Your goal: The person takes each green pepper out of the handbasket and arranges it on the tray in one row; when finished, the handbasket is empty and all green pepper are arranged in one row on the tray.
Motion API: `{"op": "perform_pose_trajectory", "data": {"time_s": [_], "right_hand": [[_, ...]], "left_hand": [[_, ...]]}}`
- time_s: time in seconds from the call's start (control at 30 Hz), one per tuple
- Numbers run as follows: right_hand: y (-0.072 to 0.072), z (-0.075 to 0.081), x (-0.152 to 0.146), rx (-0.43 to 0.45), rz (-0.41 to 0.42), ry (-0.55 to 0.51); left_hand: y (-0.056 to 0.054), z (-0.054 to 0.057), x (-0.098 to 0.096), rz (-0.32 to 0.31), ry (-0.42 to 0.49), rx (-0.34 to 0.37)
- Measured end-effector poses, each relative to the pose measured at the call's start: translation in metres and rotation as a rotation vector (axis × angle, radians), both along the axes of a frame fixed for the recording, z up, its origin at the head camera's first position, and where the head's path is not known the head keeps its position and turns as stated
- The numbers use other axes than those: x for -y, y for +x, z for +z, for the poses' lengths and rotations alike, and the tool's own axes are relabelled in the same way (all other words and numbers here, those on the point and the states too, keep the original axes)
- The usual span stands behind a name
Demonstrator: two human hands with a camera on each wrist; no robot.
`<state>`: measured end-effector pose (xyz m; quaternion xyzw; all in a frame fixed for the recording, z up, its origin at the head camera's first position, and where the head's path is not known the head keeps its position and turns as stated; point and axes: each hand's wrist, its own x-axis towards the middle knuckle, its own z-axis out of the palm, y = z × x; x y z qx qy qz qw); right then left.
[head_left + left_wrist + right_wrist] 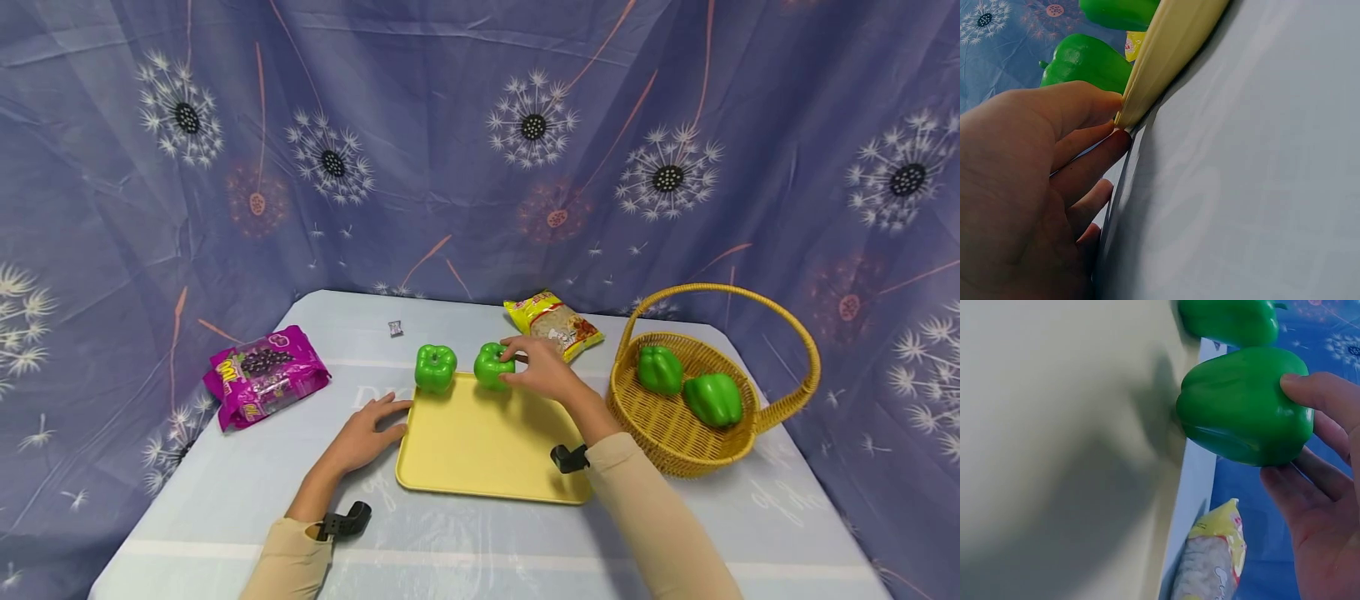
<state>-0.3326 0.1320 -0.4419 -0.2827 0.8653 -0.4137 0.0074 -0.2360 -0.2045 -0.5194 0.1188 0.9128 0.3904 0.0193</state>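
My right hand (542,367) holds a green bell pepper (491,367) between thumb and fingers over the far edge of a yellow tray (480,450). In the right wrist view, the gripped bell pepper (1244,406) lies on its side, its base toward the tray. Another green bell pepper (436,369) sits at the tray's far left corner. Against the tray's left edge rests my left hand (365,435), its thumb and fingertips touching the rim; the left wrist view shows these fingers (1094,159) spread loosely.
To the right stands a wicker basket (645,425) with a tall handle, holding two green bell peppers (712,400). A yellow snack bag (555,323) lies behind the tray. At the left is a purple grape-print package (268,375); a small wrapped piece (395,328) lies farther back.
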Motion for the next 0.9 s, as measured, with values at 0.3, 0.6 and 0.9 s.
{"op": "perform_pose_trajectory", "data": {"time_s": [0.3,0.6,0.9], "right_hand": [[0.004,-0.004,0.016,0.000,0.005,0.030],[0.006,-0.002,0.028,0.038,0.030,0.011],[0.006,-0.007,0.033,0.007,0.029,-0.006]], "left_hand": [[0.000,-0.001,0.001,-0.004,0.003,-0.012],[0.000,0.000,0.001,-0.014,0.016,-0.011],[0.000,0.000,0.002,-0.008,0.013,-0.009]]}}
